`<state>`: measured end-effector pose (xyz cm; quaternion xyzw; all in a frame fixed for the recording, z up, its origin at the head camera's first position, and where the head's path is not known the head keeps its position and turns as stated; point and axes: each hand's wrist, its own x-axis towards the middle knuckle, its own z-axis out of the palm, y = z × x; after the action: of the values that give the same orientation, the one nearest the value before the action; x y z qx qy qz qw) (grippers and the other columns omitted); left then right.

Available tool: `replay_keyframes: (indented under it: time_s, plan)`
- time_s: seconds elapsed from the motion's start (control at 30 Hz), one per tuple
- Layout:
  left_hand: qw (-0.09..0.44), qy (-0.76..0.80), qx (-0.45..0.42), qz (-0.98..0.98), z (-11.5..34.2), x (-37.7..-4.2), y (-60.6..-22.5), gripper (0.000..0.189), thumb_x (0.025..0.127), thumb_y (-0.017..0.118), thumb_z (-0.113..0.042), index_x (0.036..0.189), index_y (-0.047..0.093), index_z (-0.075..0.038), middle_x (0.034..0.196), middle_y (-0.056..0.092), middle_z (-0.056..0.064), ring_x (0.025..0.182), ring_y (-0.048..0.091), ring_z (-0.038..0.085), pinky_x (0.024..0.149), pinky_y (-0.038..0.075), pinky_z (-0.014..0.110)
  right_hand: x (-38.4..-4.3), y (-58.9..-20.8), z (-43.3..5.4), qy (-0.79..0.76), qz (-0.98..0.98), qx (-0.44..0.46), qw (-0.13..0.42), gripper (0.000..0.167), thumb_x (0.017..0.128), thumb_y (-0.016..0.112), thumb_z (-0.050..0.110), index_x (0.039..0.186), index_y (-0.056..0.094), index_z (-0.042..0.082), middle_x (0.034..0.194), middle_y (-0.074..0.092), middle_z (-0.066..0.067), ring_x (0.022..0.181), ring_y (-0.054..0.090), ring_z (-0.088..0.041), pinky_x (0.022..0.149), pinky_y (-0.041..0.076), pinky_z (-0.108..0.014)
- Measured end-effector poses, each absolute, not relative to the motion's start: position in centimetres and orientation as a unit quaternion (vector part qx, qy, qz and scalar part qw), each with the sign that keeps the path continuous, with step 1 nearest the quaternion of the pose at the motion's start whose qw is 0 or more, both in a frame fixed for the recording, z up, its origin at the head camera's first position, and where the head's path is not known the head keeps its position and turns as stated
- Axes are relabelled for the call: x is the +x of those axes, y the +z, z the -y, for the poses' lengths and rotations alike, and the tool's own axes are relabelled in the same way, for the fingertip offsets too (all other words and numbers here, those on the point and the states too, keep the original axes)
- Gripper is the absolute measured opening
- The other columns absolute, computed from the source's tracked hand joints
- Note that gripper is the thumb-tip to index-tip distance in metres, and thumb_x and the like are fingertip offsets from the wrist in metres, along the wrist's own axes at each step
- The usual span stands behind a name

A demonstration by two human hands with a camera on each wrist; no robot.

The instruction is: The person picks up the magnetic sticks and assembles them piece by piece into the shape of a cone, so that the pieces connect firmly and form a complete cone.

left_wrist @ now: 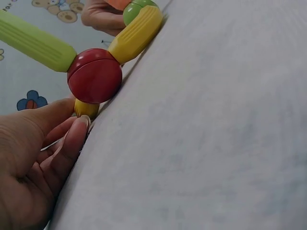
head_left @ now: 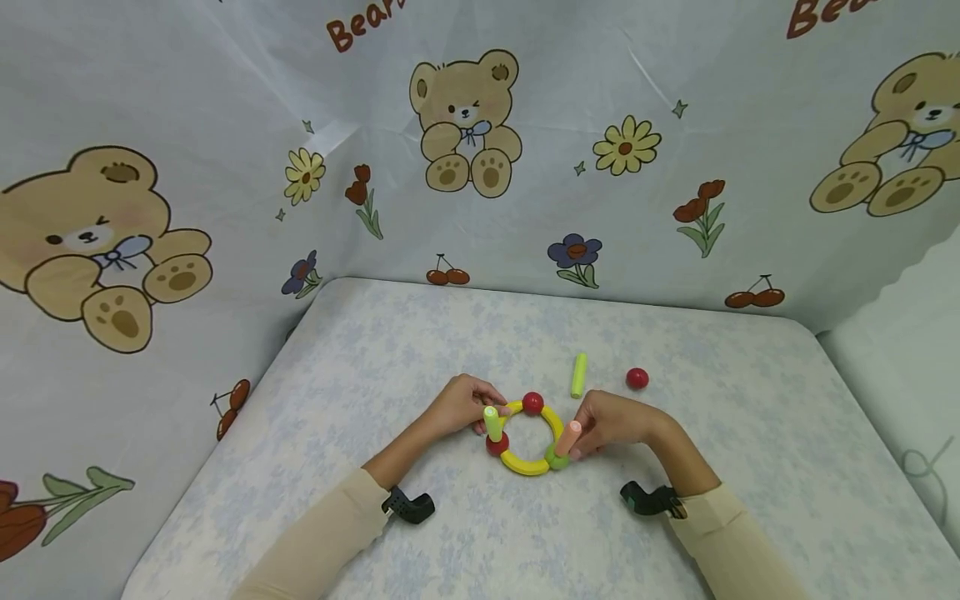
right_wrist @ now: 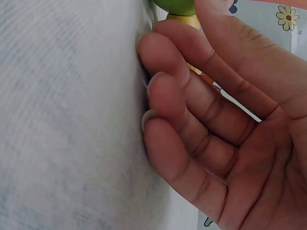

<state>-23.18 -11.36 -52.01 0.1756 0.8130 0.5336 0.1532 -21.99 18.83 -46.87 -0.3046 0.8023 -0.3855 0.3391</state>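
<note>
A ring of yellow curved rods (head_left: 525,467) and balls lies on the table. It has a red ball (head_left: 533,403) at the back, another red ball (head_left: 497,443) at the left and a green ball (head_left: 557,457) at the right. A light green rod (head_left: 492,423) rises from the left ball, an orange rod (head_left: 568,438) from the green one. My left hand (head_left: 468,404) pinches a yellow rod (left_wrist: 87,109) just behind the left red ball. With thumb and index finger, my right hand (head_left: 611,419) grips the yellow rod (right_wrist: 184,20) beside the green ball; the thumb tip is out of the wrist view.
Behind the right hand a loose light green rod (head_left: 579,376) and a loose red ball (head_left: 637,378) lie on the pale patterned tabletop (head_left: 510,542). A curtain (head_left: 540,208) printed with bears and flowers hangs at the back and left.
</note>
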Motion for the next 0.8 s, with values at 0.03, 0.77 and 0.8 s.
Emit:
replay_keyframes:
  time_s: [0.03,0.77,0.8]
  plan:
    - [0.15,0.536,0.173,-0.813,11.3,-23.2,-52.1,0.012,0.088,0.082,-0.022,0.095,0.08,-0.013,0.072,0.072,0.004,0.046,0.063,0.018,0.047,0.056,0.033,-21.9,-46.8,-18.8,-0.386,-0.802,-0.305,0.339,0.005,0.082,0.084,0.008,0.084,0.082,0.012,0.066,0.066,-0.002,0.056,0.047,-0.009,0.051,0.036,-0.019]
    - [0.173,0.53,0.21,-0.803,11.6,-23.1,-52.7,0.023,0.094,0.076,-0.024,0.112,0.079,-0.011,0.07,0.072,0.003,0.047,0.054,0.013,0.047,0.047,0.025,-23.2,-45.9,-20.4,-0.37,-0.902,-0.187,0.121,0.024,0.1,0.066,0.018,0.086,0.075,0.001,0.069,0.066,-0.006,0.062,0.057,-0.017,0.056,0.05,-0.029]
    - [0.174,0.529,0.209,-0.804,11.5,-23.0,-52.7,0.022,0.094,0.076,-0.024,0.112,0.079,-0.012,0.069,0.071,0.003,0.046,0.053,0.013,0.046,0.047,0.025,-23.2,-45.9,-20.3,-0.368,-0.908,-0.169,0.105,0.024,0.1,0.065,0.02,0.09,0.075,0.001,0.07,0.067,-0.006,0.062,0.058,-0.018,0.056,0.05,-0.03]
